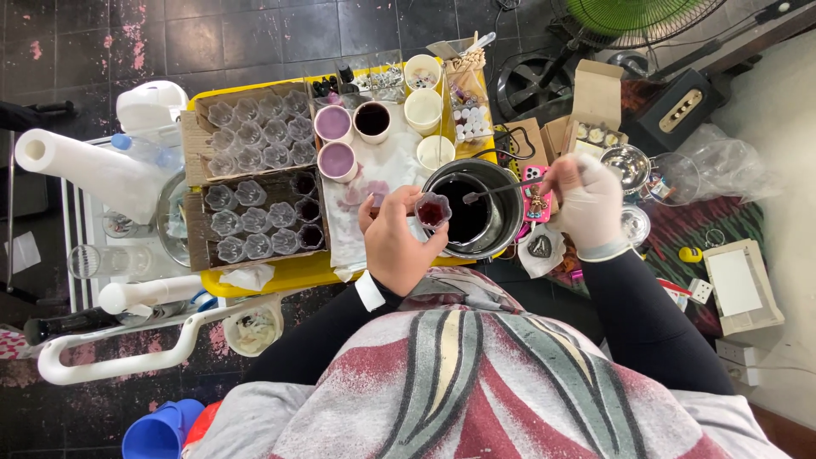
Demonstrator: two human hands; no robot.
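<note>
My left hand [395,242] is bare and holds a small clear flower-shaped cup [433,210] filled with dark red liquid, just left of a metal pot [514,219] of dark liquid. In a white glove, my right hand [588,202] grips the handle of a metal ladle [497,190] whose bowl hangs over the pot. Left of the pot lies a white cloth [374,183] stained pink. Further left, two cardboard trays [197,144] hold several clear small cups, a few at the right side filled dark.
A yellow tray [289,274] carries the trays, cloth and pot. Behind stand purple-filled cups [332,123], a dark-filled cup [372,120] and cream cups [422,109]. A paper roll [89,170] lies left; metal bowls [627,166], an open box [595,106] and a green fan [633,17] are right.
</note>
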